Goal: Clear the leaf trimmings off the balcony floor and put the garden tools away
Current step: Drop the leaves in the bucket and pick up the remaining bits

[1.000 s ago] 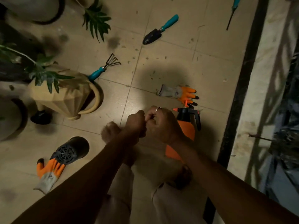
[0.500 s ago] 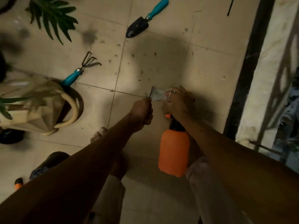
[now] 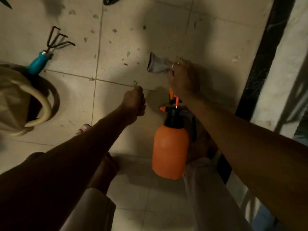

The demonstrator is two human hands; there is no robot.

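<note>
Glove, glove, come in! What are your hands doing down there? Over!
Right hand grips the glove. Left hand pinches a leaf sprig. Leaf bits litter the tiles; orange sprayer stands under the right forearm.

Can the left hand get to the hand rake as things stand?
Probably yes: only leaf-flecked tile lies between the left hand and the hand rake. But its curled fingers seem to pinch a leaf sprig, so the grip isn't free.
</note>
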